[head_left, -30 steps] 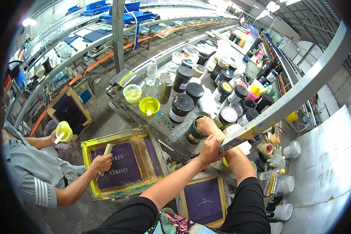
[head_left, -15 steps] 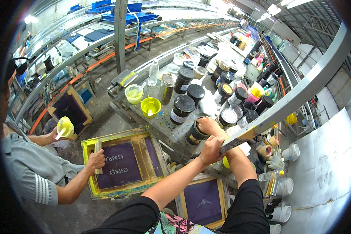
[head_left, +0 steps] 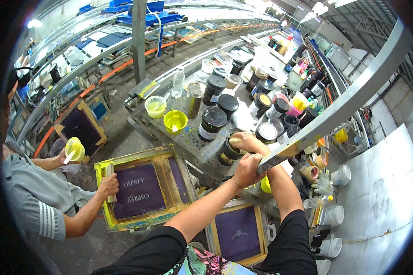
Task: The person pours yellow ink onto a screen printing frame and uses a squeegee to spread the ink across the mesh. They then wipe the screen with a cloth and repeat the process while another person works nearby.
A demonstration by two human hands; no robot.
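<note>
My right hand [head_left: 246, 142] reaches around a grey metal post [head_left: 335, 110] into the mouth of an open black jar [head_left: 227, 155]. Its fingers are closed at the rim, with something yellowish by them that is too small to name. My left hand [head_left: 248, 170] is closed round the lower end of the post, just below my right forearm. Close by the jar stand lidded black jars, one [head_left: 213, 123] to the left and one with a pale lid [head_left: 266, 131] to the right. A bright yellow cup [head_left: 265, 184] is partly hidden behind my arms.
At left, a person in a grey shirt [head_left: 41, 197] holds a yellow cup [head_left: 75, 149] and a squeegee [head_left: 109, 176] on a printing screen [head_left: 137, 183]. Another screen [head_left: 237, 231] stands beneath my arms. A yellow bowl [head_left: 175, 121] and a clear bottle [head_left: 179, 82] stand on the cluttered table.
My right hand has tilted slightly at the jar's mouth, showing something yellowish by its fingers. My left hand stays at the post. The whole view has shifted a little.
</note>
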